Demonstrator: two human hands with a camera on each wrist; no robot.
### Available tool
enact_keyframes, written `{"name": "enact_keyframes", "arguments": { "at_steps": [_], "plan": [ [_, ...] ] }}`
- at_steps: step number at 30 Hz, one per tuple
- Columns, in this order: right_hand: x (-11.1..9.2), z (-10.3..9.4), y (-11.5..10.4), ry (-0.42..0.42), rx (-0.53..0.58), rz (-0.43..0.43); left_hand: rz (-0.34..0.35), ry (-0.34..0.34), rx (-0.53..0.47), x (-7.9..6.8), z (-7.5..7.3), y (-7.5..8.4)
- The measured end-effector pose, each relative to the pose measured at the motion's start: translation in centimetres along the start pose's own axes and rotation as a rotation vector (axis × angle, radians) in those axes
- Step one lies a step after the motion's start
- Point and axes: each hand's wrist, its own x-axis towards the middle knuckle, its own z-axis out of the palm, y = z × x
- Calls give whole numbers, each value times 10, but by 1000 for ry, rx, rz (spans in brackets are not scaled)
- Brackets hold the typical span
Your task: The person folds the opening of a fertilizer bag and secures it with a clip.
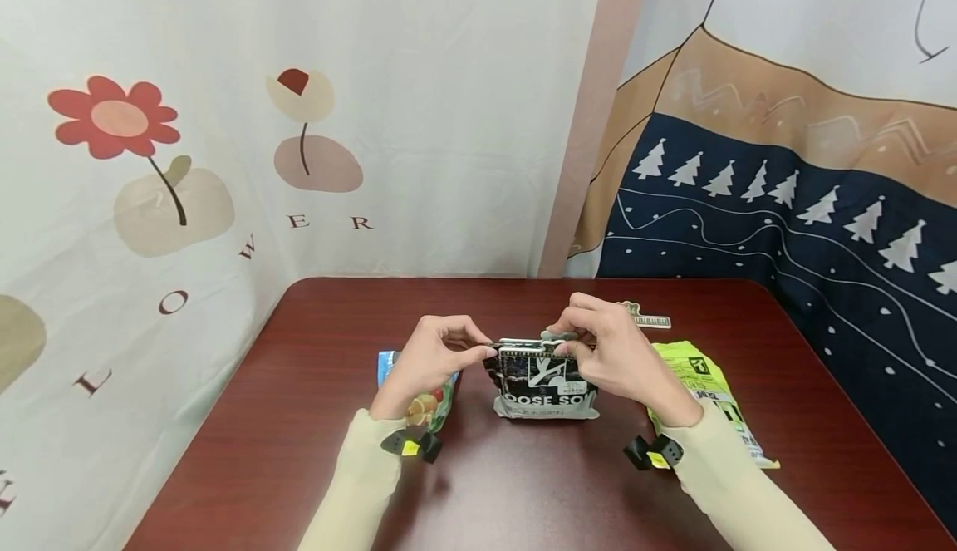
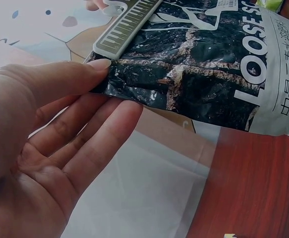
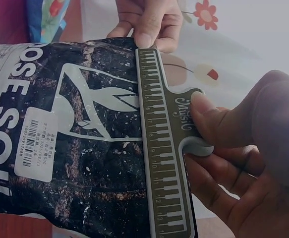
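Soil bag and clip, held from both sides

Bag: black, upright, midway between the side edges of the table surface, clip along its top. Left hand: bag's top left corner pinched between thumb and fingers. Right hand: clip handle pinched, thumb in front. Risks: if the corner is released early, the top could sag out of the clip; if the handle is released askew, the left thumb, by the clip's end, could be nipped. Back of clip hidden; bite uncertain.
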Motion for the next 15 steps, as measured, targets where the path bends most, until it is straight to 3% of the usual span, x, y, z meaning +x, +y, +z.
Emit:
{"name": "enact_keyframes", "arguments": {
  "at_steps": [15],
  "plan": [
    [-5, -7, 3, -76, -9, 8, 23, -10, 13, -2, 0, 4]
  ]
}}
